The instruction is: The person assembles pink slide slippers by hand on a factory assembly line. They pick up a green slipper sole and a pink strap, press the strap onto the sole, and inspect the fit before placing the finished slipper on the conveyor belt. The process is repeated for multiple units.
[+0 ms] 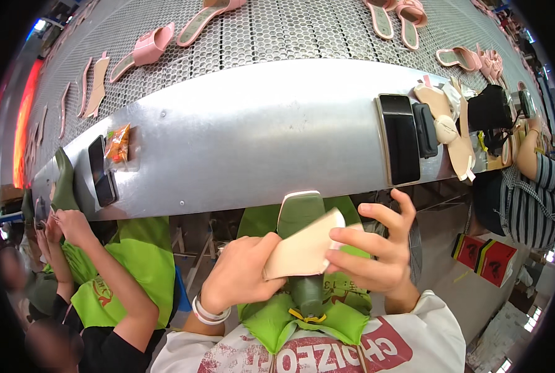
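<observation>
In front of my body I hold a beige insole point(299, 248), tilted up to the right. My left hand point(240, 267) is closed round its lower left end. The thumb and some fingers of my right hand point(377, 245) pinch the upper right end, while other fingers stick up apart. Behind the insole a dark green shoe last point(301, 217) stands against my lime green apron point(271, 320), its toe end toward the bench and a pale rim along its edge. The insole hides the middle of the last.
Beyond the metal bench point(259, 143), pink slides point(150, 50) lie on a perforated conveyor point(277, 37). A large phone point(400, 140), a dark case point(424, 129) and beige insoles point(458, 143) are at right. Left are another phone point(101, 171), an orange packet point(117, 144) and a co-worker's arms point(113, 267).
</observation>
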Demonstrator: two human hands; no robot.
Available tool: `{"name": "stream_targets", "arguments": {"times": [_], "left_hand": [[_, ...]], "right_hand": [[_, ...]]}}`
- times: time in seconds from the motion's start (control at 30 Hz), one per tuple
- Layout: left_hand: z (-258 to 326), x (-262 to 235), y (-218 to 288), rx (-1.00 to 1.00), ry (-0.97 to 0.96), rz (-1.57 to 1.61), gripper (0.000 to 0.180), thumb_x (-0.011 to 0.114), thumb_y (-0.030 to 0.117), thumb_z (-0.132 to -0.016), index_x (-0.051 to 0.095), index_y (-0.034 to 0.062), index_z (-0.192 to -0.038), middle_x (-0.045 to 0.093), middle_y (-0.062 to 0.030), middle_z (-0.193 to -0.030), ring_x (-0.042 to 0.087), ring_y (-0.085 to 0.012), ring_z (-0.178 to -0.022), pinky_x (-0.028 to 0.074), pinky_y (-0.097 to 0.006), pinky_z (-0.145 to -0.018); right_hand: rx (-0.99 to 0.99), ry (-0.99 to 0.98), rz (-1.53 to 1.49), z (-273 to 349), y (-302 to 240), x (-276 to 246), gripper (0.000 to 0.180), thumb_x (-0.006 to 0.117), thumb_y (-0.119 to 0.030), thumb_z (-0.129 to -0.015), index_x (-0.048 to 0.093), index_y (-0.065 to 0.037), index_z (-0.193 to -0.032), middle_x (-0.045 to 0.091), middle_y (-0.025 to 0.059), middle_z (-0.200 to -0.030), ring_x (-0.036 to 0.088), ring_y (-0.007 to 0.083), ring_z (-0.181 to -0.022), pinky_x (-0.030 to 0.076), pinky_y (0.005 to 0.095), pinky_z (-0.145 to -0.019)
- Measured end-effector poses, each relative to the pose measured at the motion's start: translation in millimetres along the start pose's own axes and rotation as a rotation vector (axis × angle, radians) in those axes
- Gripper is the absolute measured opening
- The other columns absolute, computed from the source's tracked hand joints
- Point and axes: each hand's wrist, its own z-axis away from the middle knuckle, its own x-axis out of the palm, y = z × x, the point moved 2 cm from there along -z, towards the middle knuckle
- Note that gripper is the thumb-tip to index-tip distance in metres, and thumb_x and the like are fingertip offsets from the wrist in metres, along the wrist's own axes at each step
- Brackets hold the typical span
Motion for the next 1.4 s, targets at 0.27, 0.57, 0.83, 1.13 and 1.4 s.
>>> {"name": "stream_targets", "arguments": {"times": [0.27,0.57,0.83,1.13,1.4], "left_hand": [[3.3,-5.9,9.7,0.014,-0.157,0.175,0.042,0.076,0.02,-0.068,0.059,-0.0001,-0.101,0.064,-0.0183,-0.082,0.064,-0.039,-0.077,0.05,-0.044,-0.067],[17.5,-19.2,-16.9,-0.127,0.052,0.516,0.036,0.078,0.016,-0.078,0.065,-0.0029,-0.105,0.07,-0.0154,-0.092,0.071,-0.0233,-0.084,0.053,-0.031,-0.076],[19.1,-2.4,-36.8,-0.157,0.262,0.503,0.02,0.073,0.009,-0.082,0.067,-0.0048,-0.095,0.068,-0.0099,-0.079,0.063,-0.0106,-0.071,0.049,-0.025,-0.065],[13.9,8.1,-11.3,-0.21,0.63,0.288,0.01,0.067,0.004,-0.086,0.069,-0.0044,-0.09,0.063,-0.0091,-0.07,0.055,-0.0132,-0.058,0.043,-0.027,-0.056],[8.8,43.0,-33.4,-0.299,0.73,0.567,0.016,0.064,0.009,-0.092,0.069,-0.0052,-0.096,0.062,-0.0004,-0.08,0.05,-0.0053,-0.069,0.037,-0.02,-0.059]], "right_hand": [[-0.081,-0.096,-0.192,-7.8,-5.8,5.7,0.021,0.077,-0.017,-0.067,0.074,-0.017,-0.087,0.069,-0.0044,-0.087,0.062,0.0185,-0.084,0.045,0.0436,-0.082],[0.776,-0.207,-0.68,9.9,24.6,8.2,0.016,0.078,-0.009,-0.077,0.074,0.001,-0.089,0.062,0.0066,-0.062,0.054,0.0115,-0.052,0.042,0.0259,-0.051],[0.681,-0.17,-0.333,11.2,24.9,14.2,0.017,0.079,-0.01,-0.07,0.073,-0.002,-0.084,0.068,0.0049,-0.075,0.058,0.0167,-0.071,0.043,0.029,-0.063],[0.772,-0.005,-0.446,21.6,15.4,29.0,0.01,0.073,-0.01,-0.082,0.074,-0.002,-0.088,0.07,0.0092,-0.079,0.057,0.0178,-0.063,0.042,0.0312,-0.061],[1.118,0.091,-0.983,44.5,19.4,46.4,0.017,0.069,-0.011,-0.09,0.072,0.005,-0.094,0.07,0.0046,-0.084,0.06,0.0074,-0.074,0.047,0.0228,-0.067]]}}
